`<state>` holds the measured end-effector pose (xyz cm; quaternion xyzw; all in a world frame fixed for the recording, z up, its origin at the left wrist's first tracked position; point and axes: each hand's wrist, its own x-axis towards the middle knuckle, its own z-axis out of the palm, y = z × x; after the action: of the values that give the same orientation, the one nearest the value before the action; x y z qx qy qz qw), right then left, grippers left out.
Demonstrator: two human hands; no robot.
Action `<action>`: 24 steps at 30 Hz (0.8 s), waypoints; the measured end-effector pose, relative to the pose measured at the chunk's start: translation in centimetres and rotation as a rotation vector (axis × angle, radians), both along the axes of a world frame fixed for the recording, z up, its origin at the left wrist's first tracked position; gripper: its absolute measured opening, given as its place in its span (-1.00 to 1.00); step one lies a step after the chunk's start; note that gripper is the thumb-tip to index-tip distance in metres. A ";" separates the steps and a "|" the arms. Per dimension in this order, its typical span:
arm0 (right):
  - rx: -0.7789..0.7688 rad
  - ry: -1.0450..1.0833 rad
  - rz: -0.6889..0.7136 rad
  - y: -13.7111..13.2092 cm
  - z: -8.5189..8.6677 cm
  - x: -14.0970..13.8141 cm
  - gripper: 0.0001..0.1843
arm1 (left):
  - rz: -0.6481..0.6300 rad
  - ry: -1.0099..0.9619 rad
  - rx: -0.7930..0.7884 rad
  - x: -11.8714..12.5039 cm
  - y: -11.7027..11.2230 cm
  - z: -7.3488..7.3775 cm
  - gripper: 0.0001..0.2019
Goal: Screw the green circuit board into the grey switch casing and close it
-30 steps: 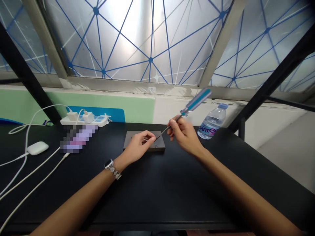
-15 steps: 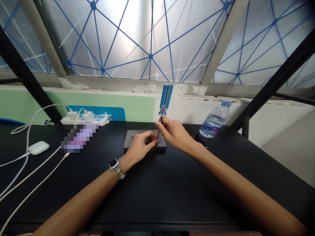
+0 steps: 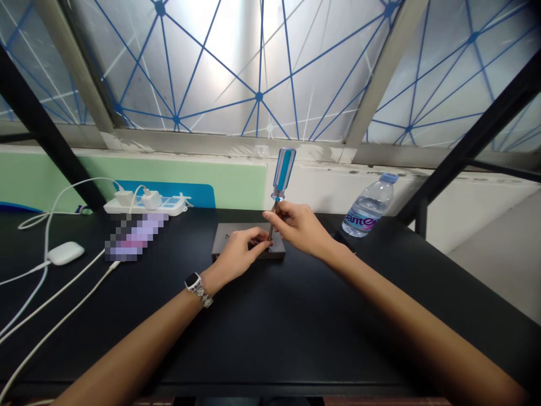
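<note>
A screwdriver (image 3: 284,172) with a blue-and-clear striped handle stands nearly upright, leaning slightly right at the top. My right hand (image 3: 298,225) is closed round its metal shaft just below the handle. The shaft runs down to a flat dark grey box (image 3: 222,239) on the table. My left hand (image 3: 243,251) rests over the box, thumb and fingers pinched together at the lower end of the shaft. Those fingers hide the screwdriver's tip and whatever small thing may be between them. A watch and a metal bracelet are on my left wrist.
The black table (image 3: 262,338) runs back to the wall below the window. A water bottle (image 3: 367,208) stands at the back right, beside a dark flat object (image 3: 344,241). On the left are a power strip (image 3: 169,207), a white case (image 3: 66,253) and several cables.
The screwdriver's handle has turned, showing different stripes, and sits slightly lower and further left. My right fingers have shifted a little left with it. My left hand has barely moved.
</note>
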<state>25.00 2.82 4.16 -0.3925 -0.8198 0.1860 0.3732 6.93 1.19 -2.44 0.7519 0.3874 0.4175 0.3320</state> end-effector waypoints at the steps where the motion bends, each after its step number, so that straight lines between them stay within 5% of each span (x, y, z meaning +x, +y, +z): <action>1: -0.002 0.002 0.008 0.0 0.1 0.0 -0.67 | 0.002 0.009 0.003 0.0 0.0 0.0 -0.84; 9: -0.256 0.015 0.256 -0.2 2.1 1.3 -0.72 | -0.018 0.071 0.048 -0.2 0.0 0.4 -0.82; 24: -0.112 0.079 0.135 0.7 1.6 0.9 -0.80 | 0.151 -0.127 0.072 1.3 0.1 -0.1 -0.77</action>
<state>25.95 3.53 5.71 -0.3490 -0.8174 0.2717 0.3691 8.24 1.29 -2.51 0.7041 0.4057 0.5019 0.2963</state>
